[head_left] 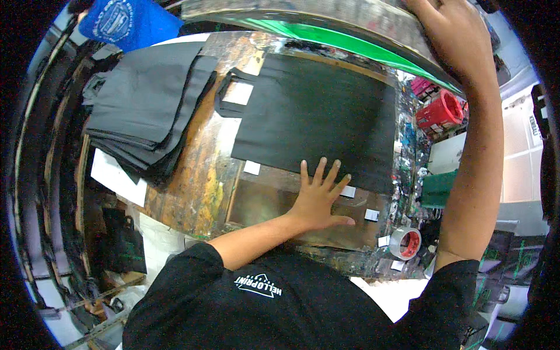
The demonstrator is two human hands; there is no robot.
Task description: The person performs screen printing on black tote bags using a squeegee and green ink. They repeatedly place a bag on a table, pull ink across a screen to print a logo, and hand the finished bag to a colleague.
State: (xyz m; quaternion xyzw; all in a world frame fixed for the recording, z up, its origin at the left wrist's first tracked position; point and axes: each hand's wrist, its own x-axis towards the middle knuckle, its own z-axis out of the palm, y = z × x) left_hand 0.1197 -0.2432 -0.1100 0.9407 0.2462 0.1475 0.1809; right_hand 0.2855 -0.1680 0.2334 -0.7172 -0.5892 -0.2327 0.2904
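Splayed left hand [318, 201], flat black fabric bag [318, 116], paint-stained wood [195, 157]

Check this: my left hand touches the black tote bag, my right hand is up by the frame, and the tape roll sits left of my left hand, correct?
Not quite: the head view shows the tape roll right of your left hand. The rest holds: that hand touches the black tote bag, and your right hand is up by the frame.
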